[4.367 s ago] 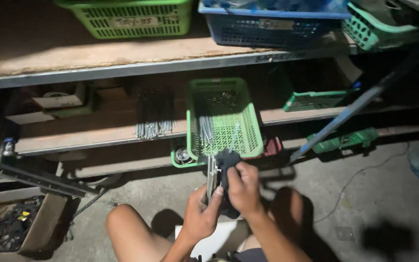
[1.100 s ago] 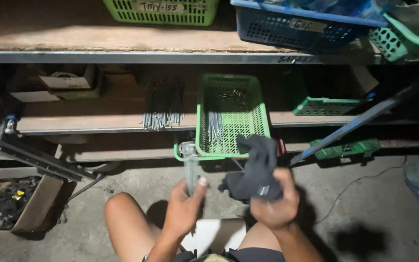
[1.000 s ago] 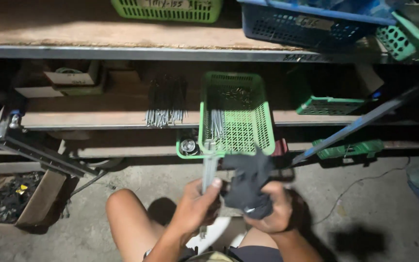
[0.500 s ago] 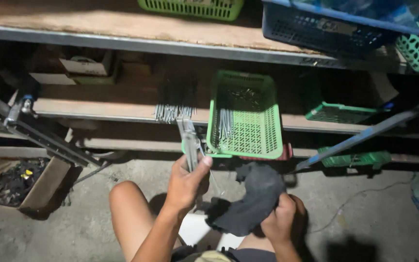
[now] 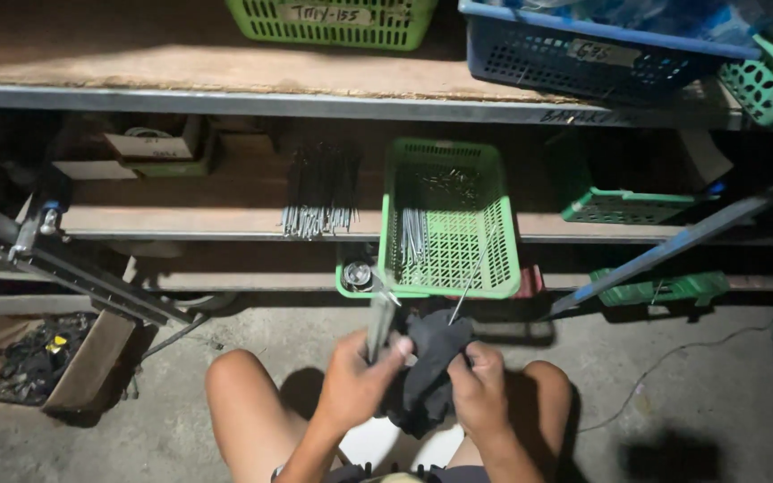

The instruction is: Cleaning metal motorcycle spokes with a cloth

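My left hand [image 5: 355, 380] grips a narrow flat metal piece [image 5: 378, 322] that stands upright in front of me. My right hand [image 5: 479, 391] clutches a dark cloth [image 5: 428, 367], which is pressed against the lower part of the metal piece. Both hands are close together above my knees. Just beyond them a green plastic basket [image 5: 494, 259] sits on the low shelf, with thin metal rods [image 5: 411, 234] lying in it. More thin rods [image 5: 319, 192] lie in a bundle on the shelf to the basket's left.
A wooden shelf board [image 5: 225, 72] above carries a green basket [image 5: 337, 20] and a blue basket [image 5: 592, 58]. A blue metal bar [image 5: 673, 243] leans at the right. A cardboard box of dark parts [image 5: 42, 358] stands at the left on the concrete floor.
My left hand has brought the metal piece back down from the basket toward my lap. My right hand has lifted the cloth up against it.
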